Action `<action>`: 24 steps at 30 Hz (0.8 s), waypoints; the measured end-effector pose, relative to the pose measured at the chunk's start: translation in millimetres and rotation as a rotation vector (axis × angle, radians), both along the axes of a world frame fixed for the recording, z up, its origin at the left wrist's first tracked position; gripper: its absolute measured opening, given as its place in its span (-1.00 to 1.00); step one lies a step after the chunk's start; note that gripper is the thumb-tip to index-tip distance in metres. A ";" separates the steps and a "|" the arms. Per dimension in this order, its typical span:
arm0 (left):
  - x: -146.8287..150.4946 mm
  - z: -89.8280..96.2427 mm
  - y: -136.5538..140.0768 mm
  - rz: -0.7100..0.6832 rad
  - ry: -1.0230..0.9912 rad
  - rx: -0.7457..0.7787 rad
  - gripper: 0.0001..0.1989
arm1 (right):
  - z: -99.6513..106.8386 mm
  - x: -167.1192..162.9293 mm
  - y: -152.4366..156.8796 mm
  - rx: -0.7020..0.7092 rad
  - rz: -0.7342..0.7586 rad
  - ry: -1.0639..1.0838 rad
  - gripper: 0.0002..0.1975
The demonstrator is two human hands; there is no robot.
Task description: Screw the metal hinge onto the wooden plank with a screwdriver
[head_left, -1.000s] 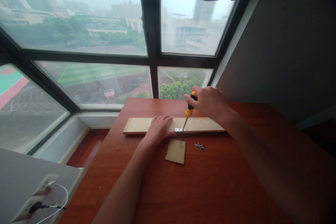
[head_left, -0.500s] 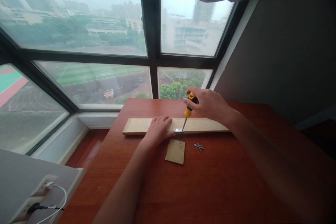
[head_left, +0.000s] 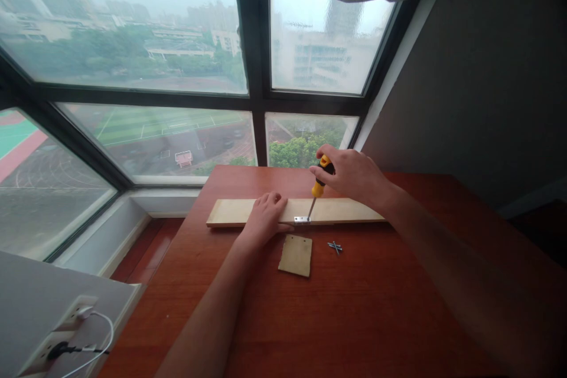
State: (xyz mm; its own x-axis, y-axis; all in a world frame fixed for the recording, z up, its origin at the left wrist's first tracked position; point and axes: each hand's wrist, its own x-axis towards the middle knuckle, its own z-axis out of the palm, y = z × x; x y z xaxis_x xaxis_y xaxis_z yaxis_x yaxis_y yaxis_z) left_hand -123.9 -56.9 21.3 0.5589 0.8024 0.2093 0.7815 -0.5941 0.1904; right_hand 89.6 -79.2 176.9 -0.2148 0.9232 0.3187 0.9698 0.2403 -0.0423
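Observation:
A long pale wooden board (head_left: pixel 237 212) lies across the table. My left hand (head_left: pixel 266 215) grips it left of the middle, fingers on top and thumb at the front edge. At that edge sits a small silver metal hinge (head_left: pixel 302 220). My right hand (head_left: pixel 352 174) is closed around the yellow and black handle of a screwdriver (head_left: pixel 317 188). The shaft slants down, and its tip meets the right part of the hinge; any screw under it is too small to make out. My right forearm covers the board's right end.
On the reddish-brown table (head_left: pixel 354 313), a thin square wooden piece (head_left: pixel 295 256) with two small holes lies in front of the board. Several screws (head_left: pixel 335 247) lie crossed to its right. Windows stand beyond the table; wall sockets with plugged cables (head_left: pixel 73 331) are at lower left.
My left fingers have drawn in a little and shifted slightly left on the board. My right hand and the screwdriver hold almost the same position, with the tip still at the hinge.

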 end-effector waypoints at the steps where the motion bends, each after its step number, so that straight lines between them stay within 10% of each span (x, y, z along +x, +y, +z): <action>1: -0.1 -0.5 0.2 0.000 0.002 0.000 -0.37 | -0.1 0.0 -0.1 0.001 0.002 0.001 -0.67; 24: -0.1 -3.1 4.0 0.032 -0.024 -0.012 -0.38 | 0.0 3.9 0.6 -0.054 0.108 0.116 -0.60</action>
State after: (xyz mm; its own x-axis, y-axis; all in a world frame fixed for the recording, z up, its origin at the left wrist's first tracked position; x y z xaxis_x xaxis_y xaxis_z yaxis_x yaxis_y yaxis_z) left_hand -124.0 -52.9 18.2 0.5282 0.8221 0.2125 0.7950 -0.5667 0.2162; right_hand 93.5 -78.6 176.9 -0.2783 0.9133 0.2974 0.9263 0.3371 -0.1684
